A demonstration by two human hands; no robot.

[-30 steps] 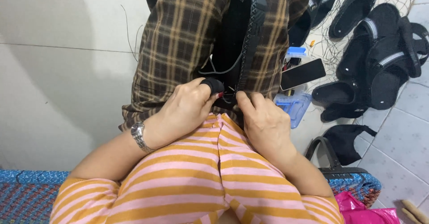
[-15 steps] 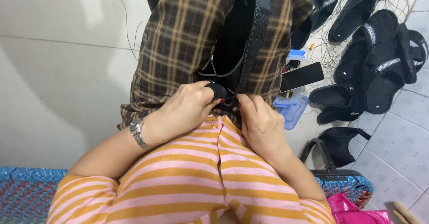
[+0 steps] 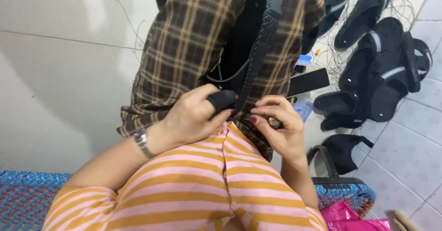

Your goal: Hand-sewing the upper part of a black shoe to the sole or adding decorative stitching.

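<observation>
A black sandal upper with a stitched edge (image 3: 258,42) lies on a brown plaid cloth (image 3: 184,51) over my lap. My left hand (image 3: 193,116), a metal watch on its wrist, pinches the lower end of the black piece; a black cover sits on its thumb. My right hand (image 3: 278,129) is just right of it, fingers curled around a small round metal object (image 3: 274,122) close to the stitched edge. What the small object is cannot be told.
Several black sandal pieces (image 3: 377,65) and loose threads lie on the white tiled floor at right. A dark phone (image 3: 307,81) and a blue plastic item (image 3: 304,109) sit beside my knee. A pink bag (image 3: 350,217) is at bottom right, and a blue woven seat (image 3: 27,198) lies below me.
My right hand has lifted off the black piece and curled its fingers around a small metal object. My left hand keeps its pinch on the lower end.
</observation>
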